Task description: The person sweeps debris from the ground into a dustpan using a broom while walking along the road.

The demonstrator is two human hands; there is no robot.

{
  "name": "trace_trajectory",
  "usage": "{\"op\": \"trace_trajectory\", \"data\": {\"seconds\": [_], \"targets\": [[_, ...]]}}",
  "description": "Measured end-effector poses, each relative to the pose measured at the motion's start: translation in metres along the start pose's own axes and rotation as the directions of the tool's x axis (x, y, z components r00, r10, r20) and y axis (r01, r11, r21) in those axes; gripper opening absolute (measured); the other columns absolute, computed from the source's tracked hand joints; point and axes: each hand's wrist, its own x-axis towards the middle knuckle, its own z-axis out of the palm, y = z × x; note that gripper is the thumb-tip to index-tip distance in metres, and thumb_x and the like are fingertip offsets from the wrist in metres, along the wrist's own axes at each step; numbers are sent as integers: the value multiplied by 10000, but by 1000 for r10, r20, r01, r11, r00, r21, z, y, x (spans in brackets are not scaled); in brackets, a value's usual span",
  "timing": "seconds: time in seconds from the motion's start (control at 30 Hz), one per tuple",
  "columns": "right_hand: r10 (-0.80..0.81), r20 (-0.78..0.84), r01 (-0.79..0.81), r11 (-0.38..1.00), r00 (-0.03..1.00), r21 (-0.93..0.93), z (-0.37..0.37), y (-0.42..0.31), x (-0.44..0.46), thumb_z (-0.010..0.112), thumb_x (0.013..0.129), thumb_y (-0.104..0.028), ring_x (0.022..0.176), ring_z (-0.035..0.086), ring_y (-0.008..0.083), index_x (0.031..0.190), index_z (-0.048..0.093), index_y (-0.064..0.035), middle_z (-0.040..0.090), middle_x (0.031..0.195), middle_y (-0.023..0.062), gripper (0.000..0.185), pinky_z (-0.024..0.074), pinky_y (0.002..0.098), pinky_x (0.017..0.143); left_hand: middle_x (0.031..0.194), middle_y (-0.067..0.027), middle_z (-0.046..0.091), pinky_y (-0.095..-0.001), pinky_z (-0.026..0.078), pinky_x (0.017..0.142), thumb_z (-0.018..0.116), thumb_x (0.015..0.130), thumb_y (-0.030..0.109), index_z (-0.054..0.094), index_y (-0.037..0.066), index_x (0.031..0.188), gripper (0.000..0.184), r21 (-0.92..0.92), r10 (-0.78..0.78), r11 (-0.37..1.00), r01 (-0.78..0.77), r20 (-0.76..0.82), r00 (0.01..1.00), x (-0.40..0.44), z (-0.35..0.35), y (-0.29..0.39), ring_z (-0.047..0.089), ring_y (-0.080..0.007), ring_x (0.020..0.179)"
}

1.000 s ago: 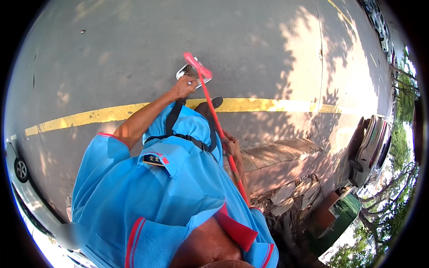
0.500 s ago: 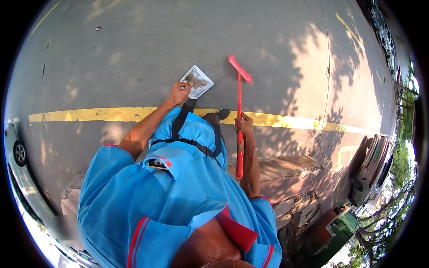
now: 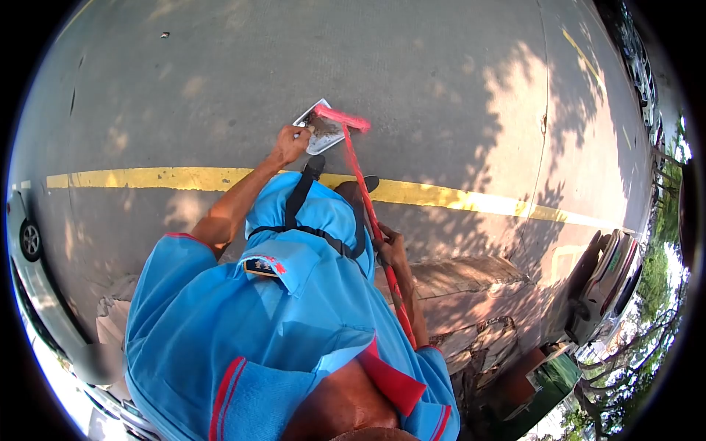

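My left hand (image 3: 292,142) is closed around the handle of a white dustpan (image 3: 330,144) that holds brown debris, with the pan out over the grey pavement. My right hand (image 3: 391,246) grips the handle of a red broom (image 3: 355,163), which slants up and left from beside my right forearm. The broom's red head (image 3: 343,117) lies across the far part of the dustpan, and its right end reaches past the rim. Whether the bristles touch the debris, I cannot tell.
A yellow line (image 3: 430,193) crosses the pavement by my shoes. A small dark scrap (image 3: 165,34) lies far left. Stone edging (image 3: 471,283) is at my right, near a green bin (image 3: 551,382). Parked cars stand left (image 3: 44,272) and right (image 3: 607,287).
The broom head has swung left from the open pavement onto the dustpan, and its handle now slants. My right hand has moved slightly back and left. The dustpan has shifted slightly.
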Motion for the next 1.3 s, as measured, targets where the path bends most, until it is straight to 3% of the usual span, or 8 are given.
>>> {"op": "trace_trajectory", "data": {"seconds": [0.2, 0.37, 0.57, 0.7, 0.8, 0.9, 1.07, 1.3], "targets": [[-98, -164, 114, 989, 982, 92, -10, -42, 69, 557, 754, -28, 386, 464, 138, 1325, 434, 3, 527, 587, 61, 585, 352, 268, 344, 558, -63, 498, -286, 387, 492, 466, 850, 182, 493, -19, 554, 359, -132, -49, 990, 44, -34, 998, -6, -11, -7, 457, -126, 520], [-167, -123, 165, 986, 978, -28, -18, -65, 140, 558, 757, -52, 393, 477, 141, 1336, 427, -18, 516, 590, 50, 595, 393, 286, 356, 529, -11, 442, -265, 308, 453, 499, 852, 193, 501, 6, 573, 336, -328, -81, 943, 54, -70, 994, -29, -28, 1, 388, -87, 496], [-97, -45, 80, 952, 994, -296, 11, -36, 109, 572, 756, -101, 451, 579, 216, 1221, 546, -28, 545, 577, 116, 471, 472, 331, 445, 545, -22, 479, -269, 332, 464, 501, 851, 227, 537, -21, 608, 350, -241, -68, 970, 39, -112, 991, -40, -36, -10, 415, -95, 507], [-447, 100, 434, 754, 889, -494, 10, 35, 78, 609, 752, -142, 549, 625, 219, 1293, 501, -80, 635, 718, 185, 555, 502, 314, 568, 553, -33, 497, -272, 351, 480, 505, 848, 253, 555, -35, 617, 373, -245, -91, 968, 57, -128, 988, -37, -31, -14, 439, -102, 521], [-75, 84, 98, 945, 994, -312, 2, 10, 20, 597, 761, -100, 543, 610, 186, 1287, 500, -47, 635, 720, 187, 537, 494, 296, 563, 558, -41, 511, -278, 371, 498, 507, 836, 265, 568, -42, 630, 375, -156, -76, 986, 61, -94, 993, -29, -34, -9, 459, -105, 538], [-93, 108, 127, 924, 990, -360, -13, 3, 9, 573, 754, -42, 519, 549, 120, 1331, 440, -16, 595, 667, 77, 593, 427, 276, 469, 563, -45, 528, -284, 387, 511, 501, 825, 273, 576, -47, 640, 377, -178, -45, 983, 35, -50, 998, -30, -37, -8, 475, -109, 546], [-133, -27, 130, 986, 991, -100, -17, -40, 62, 536, 749, -21, 400, 465, 134, 1337, 437, -32, 515, 584, 44, 596, 384, 287, 368, 559, -53, 540, -282, 391, 514, 482, 828, 261, 580, -47, 638, 374, -166, -18, 986, 4, -80, 997, -28, -40, -10, 487, -115, 547], [-149, -63, 134, 971, 987, -196, 2, -64, 128, 536, 740, -43, 387, 465, 144, 1310, 471, -38, 499, 560, 48, 573, 399, 296, 361, 555, -56, 541, -286, 395, 510, 478, 827, 259, 566, -42, 635, 368, -161, 7, 987, -20, -82, 997, -32, -40, -13, 486, -120, 539]]}}
